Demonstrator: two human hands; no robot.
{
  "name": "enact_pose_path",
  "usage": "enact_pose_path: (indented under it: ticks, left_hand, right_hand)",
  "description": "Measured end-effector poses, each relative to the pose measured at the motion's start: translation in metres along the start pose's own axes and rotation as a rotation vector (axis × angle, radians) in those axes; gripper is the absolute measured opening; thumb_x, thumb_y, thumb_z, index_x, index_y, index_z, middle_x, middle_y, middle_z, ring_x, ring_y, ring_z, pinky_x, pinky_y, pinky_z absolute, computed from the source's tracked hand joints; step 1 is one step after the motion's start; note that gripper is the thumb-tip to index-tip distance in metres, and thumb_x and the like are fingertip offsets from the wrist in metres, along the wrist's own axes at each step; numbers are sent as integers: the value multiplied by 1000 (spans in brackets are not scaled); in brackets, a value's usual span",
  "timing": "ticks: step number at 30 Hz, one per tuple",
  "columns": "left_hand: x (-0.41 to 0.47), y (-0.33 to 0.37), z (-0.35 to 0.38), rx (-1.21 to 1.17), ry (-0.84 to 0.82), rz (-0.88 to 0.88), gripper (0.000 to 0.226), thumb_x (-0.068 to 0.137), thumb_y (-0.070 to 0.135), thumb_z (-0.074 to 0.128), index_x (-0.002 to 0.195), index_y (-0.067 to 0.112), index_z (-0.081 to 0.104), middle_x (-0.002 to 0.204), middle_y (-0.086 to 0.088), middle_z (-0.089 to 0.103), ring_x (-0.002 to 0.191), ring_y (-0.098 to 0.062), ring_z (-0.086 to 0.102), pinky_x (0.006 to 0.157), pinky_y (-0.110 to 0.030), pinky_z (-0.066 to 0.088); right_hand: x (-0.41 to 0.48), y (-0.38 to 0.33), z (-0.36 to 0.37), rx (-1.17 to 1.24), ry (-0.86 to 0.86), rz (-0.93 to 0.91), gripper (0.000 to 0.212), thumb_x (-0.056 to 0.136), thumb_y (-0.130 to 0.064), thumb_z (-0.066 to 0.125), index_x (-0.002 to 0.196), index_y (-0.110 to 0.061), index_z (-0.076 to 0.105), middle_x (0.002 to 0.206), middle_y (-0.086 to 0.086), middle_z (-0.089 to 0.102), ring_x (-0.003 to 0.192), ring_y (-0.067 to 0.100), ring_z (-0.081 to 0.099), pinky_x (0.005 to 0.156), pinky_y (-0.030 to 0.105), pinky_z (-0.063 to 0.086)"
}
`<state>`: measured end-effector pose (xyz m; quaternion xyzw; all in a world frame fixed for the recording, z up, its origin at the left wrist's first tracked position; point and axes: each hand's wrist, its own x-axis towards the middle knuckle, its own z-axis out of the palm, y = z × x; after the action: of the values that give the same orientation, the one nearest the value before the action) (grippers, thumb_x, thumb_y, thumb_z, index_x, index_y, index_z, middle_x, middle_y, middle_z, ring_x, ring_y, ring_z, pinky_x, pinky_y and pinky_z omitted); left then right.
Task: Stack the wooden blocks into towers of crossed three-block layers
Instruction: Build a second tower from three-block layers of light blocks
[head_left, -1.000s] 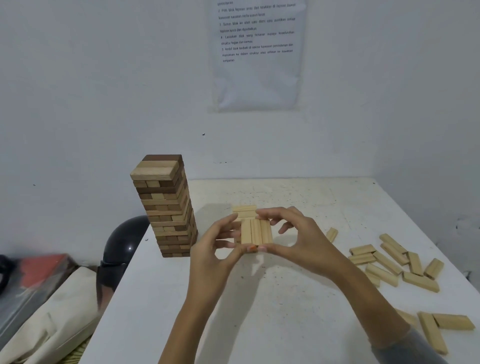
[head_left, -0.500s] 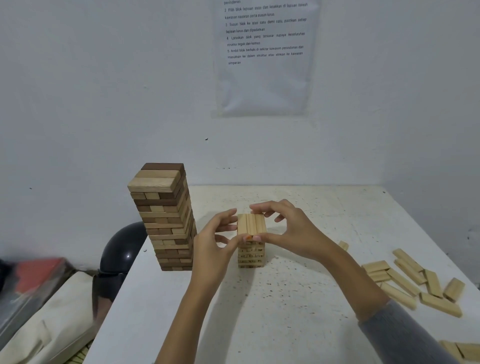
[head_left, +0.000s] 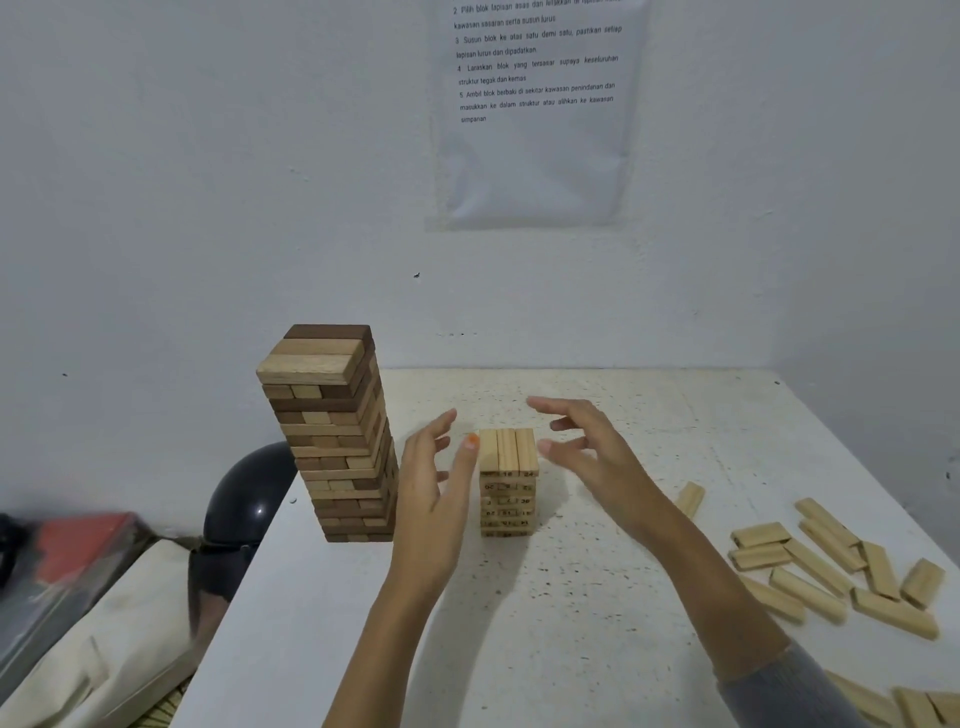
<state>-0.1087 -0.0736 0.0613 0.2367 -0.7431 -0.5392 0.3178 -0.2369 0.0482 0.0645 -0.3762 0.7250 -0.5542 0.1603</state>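
Small tower: a short stack of pale wooden blocks (head_left: 508, 483) stands upright near the middle of the white tabletop (head_left: 571, 634), between your two hands.
Its look: light pine colour, with dark numerals printed on the face toward you, too small to read.
Top layer: three blocks lie side by side, their long axes running away from you toward the wall.
Left grip: your left hand (head_left: 431, 499) is loose, its fingers straight and spread, and it holds nothing. The thumb tip is just beside the top layer's left edge; you cannot tell whether it touches.
Right grip: your right hand (head_left: 592, 457) is spread wide, just right of the top layer and apart from it, and it holds nothing.
Tall tower: a higher stack of mixed dark and light brown blocks (head_left: 332, 436) stands to the left, close to the tabletop's left edge. Its top three blocks run left to right.
Loose blocks: a scatter of pale blocks (head_left: 831, 566) lies flat on the right, pointing various ways.
Bag: a cream cloth bag (head_left: 104, 649) lies off the tabletop to the left, its contents hidden.
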Motion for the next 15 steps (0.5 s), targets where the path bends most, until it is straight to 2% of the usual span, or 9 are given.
enact_pose_path:
  ticks: [2,4,6,8,10,11,13,15]
  left_hand:
    - [0,5,4,-107,29,-104,38,99,42,38,137,35,43,136,23,42,127,0,41,107,-25,34]
    - [2,8,11,-154,34,-175,42,102,42,32,142,34,39,144,19,39,136,-8,36,116,-36,26]
    - [2,11,18,-230,12,-241,47,102,45,27,146,32,34,152,14,34,141,-8,29,118,-33,20]
    - [1,14,25,-316,-26,-324,53,100,52,24,149,32,30,153,16,31,142,-5,26,109,-23,19]
    - [-1,18,28,-362,-64,-368,57,99,56,20,149,32,27,146,22,36,132,2,32,100,-19,20]
    - [-2,19,30,-377,-77,-378,58,98,57,18,150,32,27,142,24,38,124,6,35,97,-19,22]
    - [-1,19,32,-408,-90,-391,61,96,59,16,150,32,28,143,20,39,113,9,38,94,-19,25]
    - [-2,20,34,-416,-86,-404,56,96,58,18,140,32,40,125,23,49,89,20,50,82,-8,34]
  right_hand:
    - [-6,-1,10,199,175,95,32,100,-22,47,128,-35,54,133,-17,50,122,2,46,100,24,35]
    - [-11,-3,26,280,270,183,36,103,-26,37,138,-32,46,141,-12,47,129,11,44,102,27,31]
    - [-14,-2,42,335,254,250,43,104,-35,32,146,-32,35,150,-11,38,137,12,37,104,27,25]
    - [-13,0,57,418,224,300,50,102,-45,30,150,-34,27,154,-13,31,141,9,30,106,27,22]
    - [-9,4,67,469,187,335,65,94,-67,29,150,-35,27,153,-11,35,138,9,35,109,28,27]
    - [-7,6,71,486,163,354,75,87,-76,28,148,-34,34,148,-7,44,133,10,44,108,30,35]
    - [-4,6,75,520,145,393,73,89,-76,24,140,-29,48,130,-3,61,117,9,58,89,24,48]
    - [-3,5,77,555,139,416,64,95,-67,22,137,-27,51,122,-4,65,110,7,62,76,18,46]
